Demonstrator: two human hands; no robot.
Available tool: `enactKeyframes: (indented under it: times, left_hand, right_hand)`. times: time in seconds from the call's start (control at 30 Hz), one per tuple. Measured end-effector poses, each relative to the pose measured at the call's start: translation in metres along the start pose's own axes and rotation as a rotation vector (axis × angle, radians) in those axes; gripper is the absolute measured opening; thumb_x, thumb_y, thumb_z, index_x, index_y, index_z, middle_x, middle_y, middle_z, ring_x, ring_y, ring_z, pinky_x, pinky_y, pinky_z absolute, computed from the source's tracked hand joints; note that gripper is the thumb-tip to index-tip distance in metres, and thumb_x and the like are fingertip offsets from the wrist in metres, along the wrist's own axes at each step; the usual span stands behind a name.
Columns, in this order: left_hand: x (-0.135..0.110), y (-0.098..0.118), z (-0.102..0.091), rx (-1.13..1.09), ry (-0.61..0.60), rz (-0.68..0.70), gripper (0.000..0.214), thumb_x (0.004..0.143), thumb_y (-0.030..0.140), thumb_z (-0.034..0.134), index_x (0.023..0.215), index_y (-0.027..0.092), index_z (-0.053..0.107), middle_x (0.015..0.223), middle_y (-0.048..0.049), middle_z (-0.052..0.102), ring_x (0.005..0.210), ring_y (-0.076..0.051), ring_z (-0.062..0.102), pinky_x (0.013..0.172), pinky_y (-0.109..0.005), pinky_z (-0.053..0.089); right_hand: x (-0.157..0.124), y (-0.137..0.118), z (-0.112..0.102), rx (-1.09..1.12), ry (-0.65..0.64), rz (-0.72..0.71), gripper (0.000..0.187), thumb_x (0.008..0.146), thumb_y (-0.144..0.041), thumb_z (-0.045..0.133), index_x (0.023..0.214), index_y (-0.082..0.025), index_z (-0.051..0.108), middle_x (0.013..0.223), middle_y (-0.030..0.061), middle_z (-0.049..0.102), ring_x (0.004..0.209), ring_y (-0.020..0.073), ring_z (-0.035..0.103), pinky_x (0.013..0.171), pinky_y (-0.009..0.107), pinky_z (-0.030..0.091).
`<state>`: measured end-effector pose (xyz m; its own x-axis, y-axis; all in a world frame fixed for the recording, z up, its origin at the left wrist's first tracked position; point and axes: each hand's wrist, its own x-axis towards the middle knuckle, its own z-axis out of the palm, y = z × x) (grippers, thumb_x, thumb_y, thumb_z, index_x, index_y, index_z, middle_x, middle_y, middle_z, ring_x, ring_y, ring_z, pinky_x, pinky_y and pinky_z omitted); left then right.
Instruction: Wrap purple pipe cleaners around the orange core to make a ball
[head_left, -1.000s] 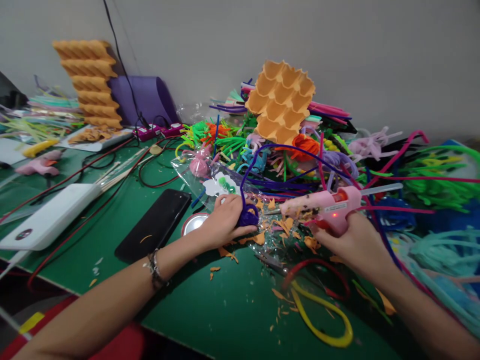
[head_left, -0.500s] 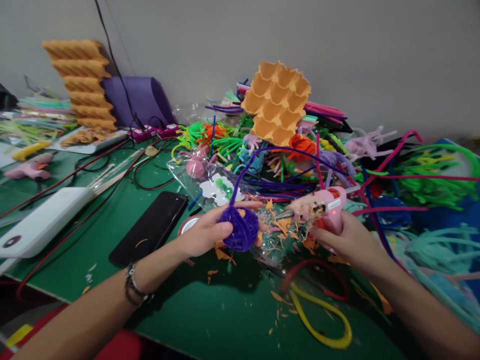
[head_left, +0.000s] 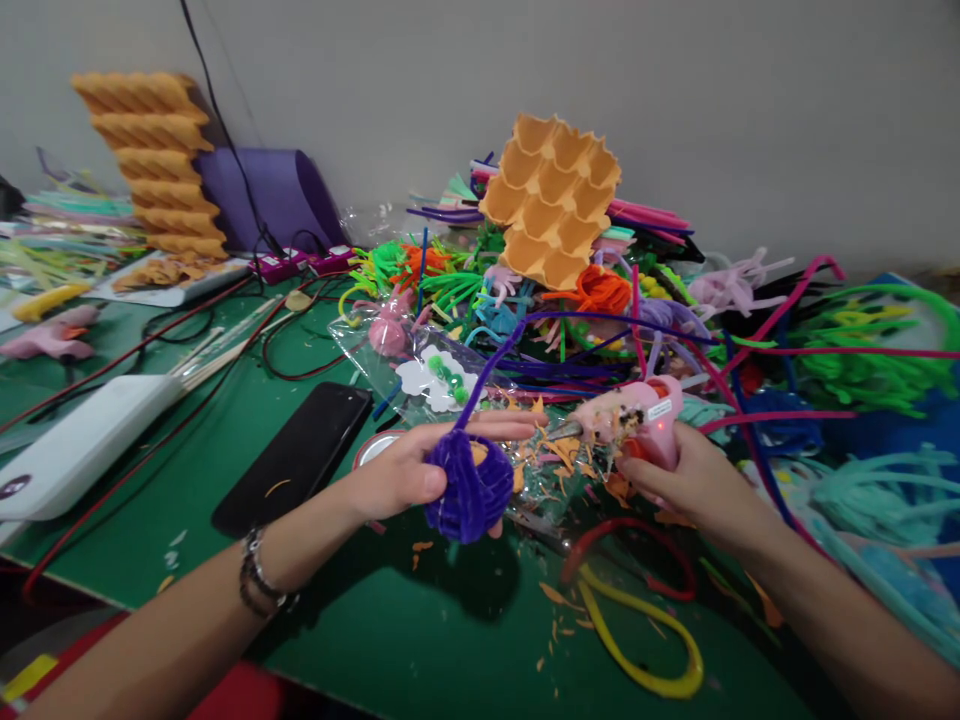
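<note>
Between the thumb and fingers of my left hand [head_left: 409,470] is a ball wound from purple pipe cleaner [head_left: 469,490], with a bit of orange showing near its top. A long purple strand rises from the ball and arches to the right. My right hand [head_left: 675,470] grips the handle of a pink glue gun [head_left: 637,415], which has a red light lit on its side. Its metal nozzle points left, close to the fingertips of my left hand and apart from the ball. Orange scraps [head_left: 566,455] lie on clear plastic under the nozzle.
A black phone [head_left: 292,455] and a white case [head_left: 90,445] lie to the left. Behind are a heap of coloured pipe cleaners [head_left: 457,270] and orange egg-carton pieces [head_left: 555,200]. A red cable [head_left: 150,465] crosses the green table [head_left: 420,640]. Near the front lies a yellow loop [head_left: 675,685].
My left hand has turned the purple ball and shifted it slightly down and left, with the fingers straighter. The glue gun has moved a little left.
</note>
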<state>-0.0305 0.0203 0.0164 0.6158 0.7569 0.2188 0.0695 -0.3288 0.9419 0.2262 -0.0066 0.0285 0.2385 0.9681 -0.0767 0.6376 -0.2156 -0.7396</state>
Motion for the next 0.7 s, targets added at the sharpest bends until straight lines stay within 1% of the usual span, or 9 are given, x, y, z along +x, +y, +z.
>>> enactKeyframes:
  times: [0.1, 0.2, 0.23, 0.3, 0.5, 0.57, 0.6, 0.63, 0.7]
  left_hand:
    - [0.0001, 0.0013, 0.0012, -0.22, -0.124, -0.024, 0.076, 0.066, 0.074, 0.048, 0.117, 0.019, 0.059, 0.111, -0.0166, 0.063, 0.098, -0.033, 0.059, 0.067, -0.041, 0.053]
    - [-0.0006, 0.0012, 0.002, -0.426, -0.175, -0.047, 0.065, 0.069, 0.065, 0.056, 0.121, 0.026, 0.055, 0.137, -0.0115, 0.043, 0.082, -0.026, 0.066, 0.061, -0.034, 0.055]
    - [-0.0009, 0.001, 0.0021, -0.482, -0.189, -0.042, 0.061, 0.071, 0.062, 0.057, 0.122, 0.028, 0.055, 0.14, -0.0101, 0.039, 0.076, -0.022, 0.067, 0.061, -0.034, 0.055]
    - [-0.0015, 0.0003, 0.0019, -0.551, -0.205, -0.036, 0.058, 0.072, 0.058, 0.06, 0.122, 0.029, 0.055, 0.14, -0.0096, 0.038, 0.066, -0.018, 0.067, 0.063, -0.035, 0.055]
    - [-0.002, -0.004, 0.0019, -0.574, -0.204, -0.03, 0.061, 0.069, 0.059, 0.06, 0.12, 0.025, 0.057, 0.139, -0.0129, 0.038, 0.058, -0.015, 0.063, 0.056, -0.033, 0.055]
    - [-0.0015, -0.004, 0.0023, -0.557, -0.214, -0.005, 0.061, 0.071, 0.059, 0.06, 0.121, 0.025, 0.056, 0.131, -0.0134, 0.048, 0.063, -0.017, 0.064, 0.06, -0.034, 0.055]
    - [-0.0011, -0.0034, 0.0025, -0.536, -0.216, 0.014, 0.061, 0.071, 0.058, 0.06, 0.121, 0.024, 0.056, 0.127, -0.0132, 0.052, 0.07, -0.02, 0.065, 0.065, -0.035, 0.055]
    - [-0.0006, -0.0024, 0.0025, -0.506, -0.218, 0.035, 0.06, 0.071, 0.058, 0.06, 0.121, 0.024, 0.056, 0.125, -0.0128, 0.054, 0.08, -0.024, 0.065, 0.07, -0.036, 0.054]
    - [0.0004, 0.0002, 0.0021, -0.431, -0.214, 0.062, 0.059, 0.073, 0.059, 0.057, 0.122, 0.026, 0.055, 0.131, -0.011, 0.05, 0.103, -0.03, 0.059, 0.077, -0.038, 0.053]
  right_hand:
    - [-0.0021, -0.0028, 0.0001, 0.001, -0.02, 0.013, 0.024, 0.056, -0.04, 0.058, 0.064, -0.023, 0.042, 0.044, -0.0059, 0.044, 0.039, 0.0098, 0.038, 0.037, 0.024, 0.029]
    - [-0.0017, -0.0024, -0.0002, -0.004, -0.015, 0.004, 0.025, 0.056, -0.04, 0.058, 0.064, -0.022, 0.044, 0.045, -0.006, 0.044, 0.04, 0.0096, 0.038, 0.037, 0.024, 0.028]
    - [-0.0015, -0.0021, -0.0002, -0.002, -0.015, -0.005, 0.025, 0.056, -0.04, 0.058, 0.064, -0.022, 0.044, 0.045, -0.0061, 0.044, 0.04, 0.0095, 0.038, 0.038, 0.024, 0.028]
    - [-0.0013, -0.0017, -0.0003, -0.002, -0.015, -0.022, 0.024, 0.057, -0.04, 0.059, 0.064, -0.021, 0.044, 0.046, -0.0061, 0.044, 0.042, 0.0095, 0.038, 0.039, 0.024, 0.028]
    - [-0.0016, -0.0025, -0.0005, 0.007, -0.054, -0.032, 0.024, 0.057, -0.039, 0.057, 0.065, -0.021, 0.044, 0.046, -0.0063, 0.043, 0.042, 0.0098, 0.037, 0.04, 0.024, 0.028]
    - [-0.0014, -0.0025, -0.0009, 0.007, -0.07, -0.005, 0.025, 0.057, -0.04, 0.056, 0.066, -0.021, 0.044, 0.046, -0.0062, 0.043, 0.042, 0.0099, 0.037, 0.04, 0.025, 0.027]
    - [-0.0013, -0.0024, -0.0011, 0.004, -0.072, 0.01, 0.025, 0.057, -0.041, 0.056, 0.066, -0.021, 0.043, 0.047, -0.006, 0.043, 0.042, 0.01, 0.037, 0.04, 0.025, 0.027]
    - [-0.0012, -0.0024, -0.0013, 0.001, -0.073, 0.017, 0.026, 0.057, -0.042, 0.056, 0.066, -0.021, 0.043, 0.048, -0.0056, 0.044, 0.043, 0.0101, 0.037, 0.04, 0.025, 0.027]
    - [-0.0012, -0.0026, -0.0015, -0.006, -0.063, 0.005, 0.026, 0.057, -0.042, 0.057, 0.065, -0.021, 0.043, 0.048, -0.0052, 0.044, 0.044, 0.0104, 0.038, 0.041, 0.025, 0.027]
